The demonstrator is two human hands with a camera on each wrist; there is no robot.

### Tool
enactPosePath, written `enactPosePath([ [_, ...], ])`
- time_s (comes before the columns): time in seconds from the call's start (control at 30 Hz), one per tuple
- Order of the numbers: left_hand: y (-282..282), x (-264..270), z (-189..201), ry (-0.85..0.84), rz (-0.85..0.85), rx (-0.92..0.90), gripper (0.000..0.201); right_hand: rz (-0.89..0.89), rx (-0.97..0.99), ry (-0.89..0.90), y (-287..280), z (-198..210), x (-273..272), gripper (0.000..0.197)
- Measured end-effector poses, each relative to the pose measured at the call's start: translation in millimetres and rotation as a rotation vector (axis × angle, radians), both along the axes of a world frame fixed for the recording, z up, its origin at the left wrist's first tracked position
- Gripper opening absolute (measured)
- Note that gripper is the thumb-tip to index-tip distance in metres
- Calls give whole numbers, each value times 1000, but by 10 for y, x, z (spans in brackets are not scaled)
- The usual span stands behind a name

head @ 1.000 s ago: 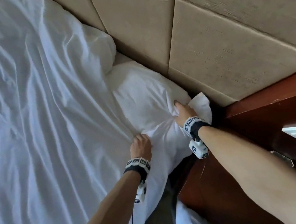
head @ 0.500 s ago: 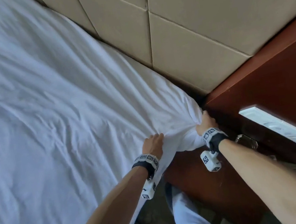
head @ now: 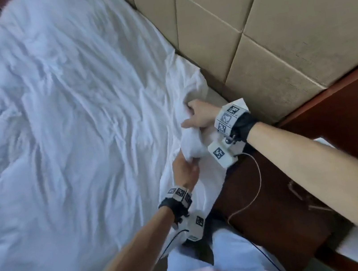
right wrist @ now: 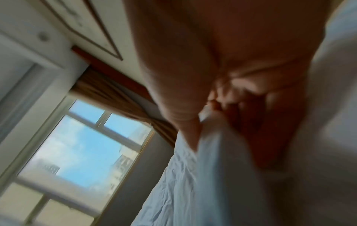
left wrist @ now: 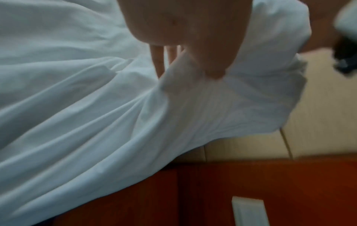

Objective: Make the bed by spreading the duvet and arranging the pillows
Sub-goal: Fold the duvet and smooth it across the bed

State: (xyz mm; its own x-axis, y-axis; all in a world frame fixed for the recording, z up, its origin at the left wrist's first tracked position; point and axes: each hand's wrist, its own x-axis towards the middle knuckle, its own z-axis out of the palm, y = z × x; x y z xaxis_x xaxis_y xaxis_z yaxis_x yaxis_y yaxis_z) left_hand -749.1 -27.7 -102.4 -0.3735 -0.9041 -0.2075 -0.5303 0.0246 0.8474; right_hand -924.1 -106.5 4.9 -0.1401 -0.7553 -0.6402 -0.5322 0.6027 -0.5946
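A wrinkled white duvet (head: 60,135) covers the bed and reaches up to the headboard. Its near corner (head: 192,145) is bunched into a roll at the bed's right edge. My left hand (head: 185,172) grips the lower end of that bunch, with its thumb (left wrist: 212,61) pressed into the cloth (left wrist: 173,114). My right hand (head: 198,116) grips the upper end, fingers curled into the fabric (right wrist: 222,152). No pillow shows; the duvet hides the place at the headboard.
A tan padded headboard (head: 250,30) runs along the bed's far side. A dark red wooden nightstand (head: 275,190) stands close at the right with a white panel (left wrist: 249,212) on it. A window (right wrist: 77,145) with brown curtains lies beyond the bed.
The duvet has been pulled up over the two pillows to the headboard. Both hands moved from the bed's corner edge back onto the bed, now bunching the duvet corner between them.
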Motion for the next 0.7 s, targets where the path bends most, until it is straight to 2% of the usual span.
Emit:
enactPosePath([
  [0.03,-137,181,55,21,75,3,22,27,-28,-89,-87,92,118,43],
  [0.1,-467,614,153,20,179,104,30,96,-113,-147,-173,259,307,51],
  [0.2,-926,1313,418,80,201,208,31,269,-295,132,-202,508,521,65],
  [0.23,-1032,1541,527,101,195,229,28,294,-329,171,-190,533,600,66],
  [0.33,-1277,2149,877,164,172,277,20,339,-448,102,-202,469,886,69],
  [0.37,-1358,2320,959,190,165,292,20,368,-486,127,-225,432,994,79],
  [0.47,-1516,2727,1139,253,112,358,40,430,-571,200,-355,439,1346,113],
  [0.53,-1563,2894,1192,252,34,377,36,468,-648,170,-563,527,1614,121],
  [0.6,-1601,2933,1273,234,-40,394,30,605,-741,179,-920,577,1874,106],
  [0.7,-1658,3055,1124,144,11,395,31,898,-837,196,-1507,509,2307,65],
])
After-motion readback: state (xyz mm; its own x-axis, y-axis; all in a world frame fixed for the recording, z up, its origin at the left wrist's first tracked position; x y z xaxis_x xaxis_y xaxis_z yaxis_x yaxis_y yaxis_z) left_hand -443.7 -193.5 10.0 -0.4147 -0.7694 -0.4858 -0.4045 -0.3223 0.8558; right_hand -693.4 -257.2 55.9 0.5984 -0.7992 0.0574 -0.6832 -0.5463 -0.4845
